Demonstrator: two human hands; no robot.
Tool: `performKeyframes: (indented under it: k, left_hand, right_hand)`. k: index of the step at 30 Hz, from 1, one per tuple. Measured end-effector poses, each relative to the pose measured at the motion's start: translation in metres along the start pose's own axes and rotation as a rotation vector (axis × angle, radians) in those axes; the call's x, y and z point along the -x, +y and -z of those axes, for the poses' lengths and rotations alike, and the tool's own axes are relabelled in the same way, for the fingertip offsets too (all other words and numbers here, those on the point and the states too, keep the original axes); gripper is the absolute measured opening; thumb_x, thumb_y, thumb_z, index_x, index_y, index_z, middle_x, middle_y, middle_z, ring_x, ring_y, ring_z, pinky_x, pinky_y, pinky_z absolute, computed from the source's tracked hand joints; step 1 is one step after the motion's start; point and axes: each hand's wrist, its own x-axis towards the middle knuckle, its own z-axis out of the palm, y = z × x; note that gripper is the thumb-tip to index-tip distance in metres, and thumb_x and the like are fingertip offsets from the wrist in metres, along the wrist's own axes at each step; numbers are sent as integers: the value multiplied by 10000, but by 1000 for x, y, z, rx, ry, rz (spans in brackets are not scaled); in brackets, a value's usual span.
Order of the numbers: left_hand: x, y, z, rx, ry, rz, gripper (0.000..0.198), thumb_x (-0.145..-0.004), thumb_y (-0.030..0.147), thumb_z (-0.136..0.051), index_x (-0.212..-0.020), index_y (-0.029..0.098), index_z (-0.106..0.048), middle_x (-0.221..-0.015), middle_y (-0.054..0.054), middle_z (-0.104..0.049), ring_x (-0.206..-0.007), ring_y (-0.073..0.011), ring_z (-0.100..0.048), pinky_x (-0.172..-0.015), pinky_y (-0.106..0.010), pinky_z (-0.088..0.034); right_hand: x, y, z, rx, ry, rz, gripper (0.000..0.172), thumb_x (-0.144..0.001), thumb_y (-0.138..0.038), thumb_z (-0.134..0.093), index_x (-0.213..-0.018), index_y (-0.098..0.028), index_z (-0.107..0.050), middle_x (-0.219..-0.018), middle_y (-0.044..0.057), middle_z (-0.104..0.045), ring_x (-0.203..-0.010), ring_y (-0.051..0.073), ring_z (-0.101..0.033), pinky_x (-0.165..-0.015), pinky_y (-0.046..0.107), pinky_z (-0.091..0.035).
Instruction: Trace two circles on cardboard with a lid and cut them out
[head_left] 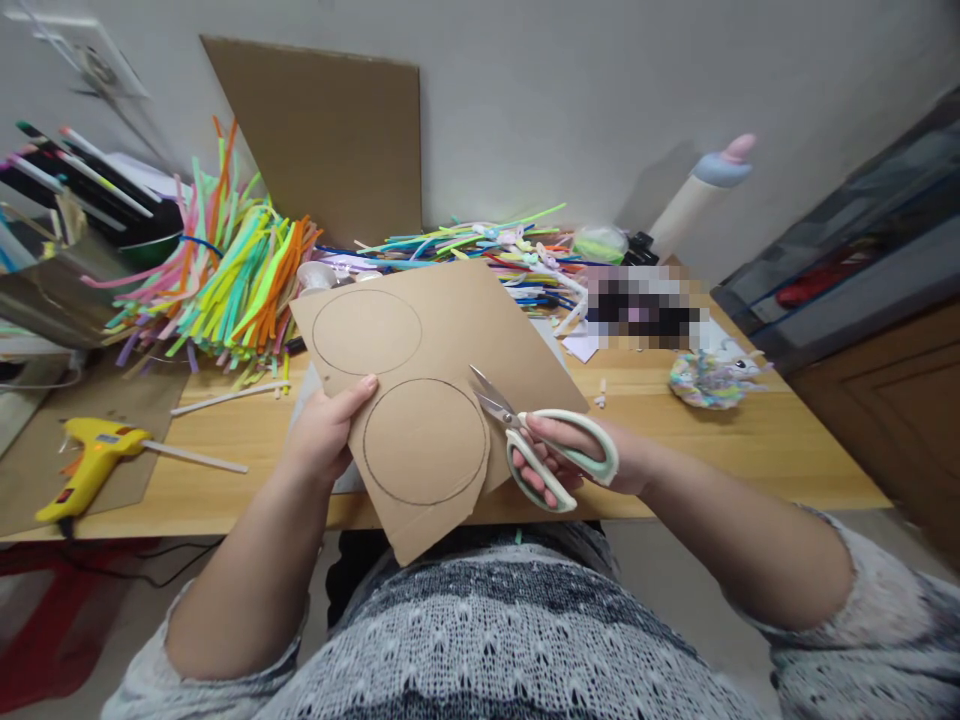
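My left hand [327, 430] grips the left edge of a brown cardboard sheet [442, 330], thumb on top. Two pencilled circles are drawn on the sheet, one at the upper left and one lower, near my body. My right hand [571, 462] has its fingers through the pale green and white handles of a pair of scissors [525, 428]. The blades are parted and bite into the cardboard at the right side of the lower circle. A cut runs along that circle's lower right edge.
A yellow glue gun [88, 470] lies on the wooden table [750, 440] at the left. A heap of coloured pipe cleaners [232, 280] fills the back left, more lie at the back middle. A large cardboard sheet [330, 130] leans against the wall.
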Motion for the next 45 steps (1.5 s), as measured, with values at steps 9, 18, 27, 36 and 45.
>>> performKeyframes:
  k: [9,18,27,36,45]
  left_hand:
    - [2,-1,-7,30,-50,51,366,-670,230,-728,-1021,143,-668,-1080,-115,-677,-1013,-301,-624,-870,-390,-525]
    - [1,-5,-12,73,-36,69,357,-672,215,-717,-1014,139,-650,-1119,-120,-660,-1026,-291,-619,-901,-402,-509]
    - [-18,-8,-4,103,5,117,304,-699,247,-703,-986,153,-669,-1015,-111,-694,-925,-286,-657,-845,-425,-539]
    - [-26,-1,-2,19,-55,75,342,-664,217,-732,-996,160,-675,-959,-105,-703,-863,-275,-666,-818,-424,-548]
    - [-39,7,-19,33,-135,119,323,-696,188,-701,-1013,140,-662,-982,-93,-703,-881,-243,-661,-813,-350,-541]
  right_hand:
    - [-12,6,3,24,86,16,524,-824,-635,-428,-787,-128,-557,-592,25,-602,-464,103,-588,-355,149,-360]
    - [-21,16,-5,215,376,126,365,-761,-498,-613,-653,-179,-471,-434,-54,-506,-299,58,-456,-280,152,-352]
    - [-23,18,1,174,347,92,446,-757,-593,-575,-692,-159,-501,-462,-45,-505,-321,52,-461,-303,145,-354]
    - [-19,4,13,-5,150,-17,513,-782,-645,-501,-749,-135,-546,-536,-1,-560,-411,92,-533,-389,194,-432]
    - [-25,-20,26,88,158,-18,567,-738,-696,-501,-736,-131,-550,-592,20,-586,-447,107,-576,-389,187,-441]
